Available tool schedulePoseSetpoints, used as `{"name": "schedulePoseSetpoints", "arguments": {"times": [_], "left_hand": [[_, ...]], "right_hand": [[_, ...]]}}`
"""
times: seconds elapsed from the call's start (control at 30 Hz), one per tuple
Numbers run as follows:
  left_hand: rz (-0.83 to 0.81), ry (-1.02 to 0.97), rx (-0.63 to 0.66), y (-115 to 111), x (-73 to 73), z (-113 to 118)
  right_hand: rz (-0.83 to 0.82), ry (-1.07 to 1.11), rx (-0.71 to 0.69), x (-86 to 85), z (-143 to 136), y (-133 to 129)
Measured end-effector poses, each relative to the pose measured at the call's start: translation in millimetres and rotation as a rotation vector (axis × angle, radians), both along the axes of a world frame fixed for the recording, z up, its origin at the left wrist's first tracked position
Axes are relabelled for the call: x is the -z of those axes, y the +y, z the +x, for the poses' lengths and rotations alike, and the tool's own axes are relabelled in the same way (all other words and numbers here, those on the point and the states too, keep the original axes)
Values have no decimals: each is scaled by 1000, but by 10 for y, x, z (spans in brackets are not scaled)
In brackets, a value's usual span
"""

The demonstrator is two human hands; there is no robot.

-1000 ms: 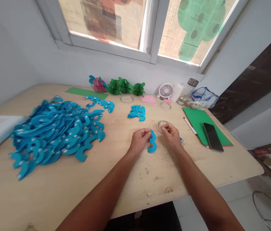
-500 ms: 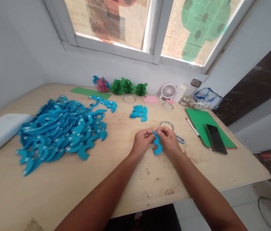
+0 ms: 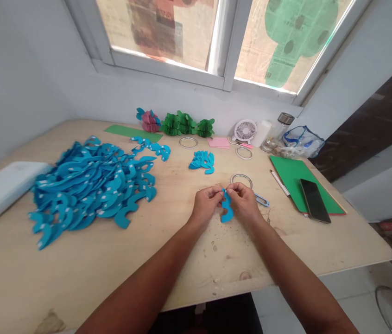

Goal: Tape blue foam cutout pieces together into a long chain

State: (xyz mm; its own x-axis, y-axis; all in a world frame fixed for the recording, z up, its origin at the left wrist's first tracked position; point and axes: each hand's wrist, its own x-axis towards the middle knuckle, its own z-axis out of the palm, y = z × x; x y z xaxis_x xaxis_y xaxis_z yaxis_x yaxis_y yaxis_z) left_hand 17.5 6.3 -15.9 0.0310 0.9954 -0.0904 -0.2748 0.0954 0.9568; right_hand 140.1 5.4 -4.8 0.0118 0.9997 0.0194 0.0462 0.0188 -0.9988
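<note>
Between my two hands hangs a curved blue paper cutout (image 3: 227, 213), just above the wooden table. My left hand (image 3: 206, 202) pinches its upper left edge. With thumb and finger, my right hand (image 3: 243, 199) grips the top of the same piece. The fingers hide its upper end. Right behind my hands lies a roll of tape (image 3: 242, 180), and a light blue cutter (image 3: 262, 200) rests beside my right hand. Farther back sits a small bunch of blue cutouts (image 3: 202, 161). A large heap of blue cutouts with white squares (image 3: 95, 181) spreads to the left.
On the right are a green sheet (image 3: 288, 176), a phone (image 3: 314, 200) and a white pen (image 3: 280, 183). Along the wall stand green paper ornaments (image 3: 185, 123), a small fan (image 3: 245, 131) and a bottle (image 3: 282, 124). A white box-like object (image 3: 8, 188) lies far left.
The camera view has shifted slightly. Both hands stay in nearly the same place, and the lower end of the blue cutout has swung a little to the left.
</note>
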Motion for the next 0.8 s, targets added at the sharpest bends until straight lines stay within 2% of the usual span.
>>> {"name": "schedulePoseSetpoints", "arguments": {"times": [0.43,0.8], "left_hand": [[44,52,3,-17,-46,-7],[18,33,12,-29,-58,-10]], "right_hand": [[8,-90,27,-29,1,-8],[8,8,4,29,9,-5]]}}
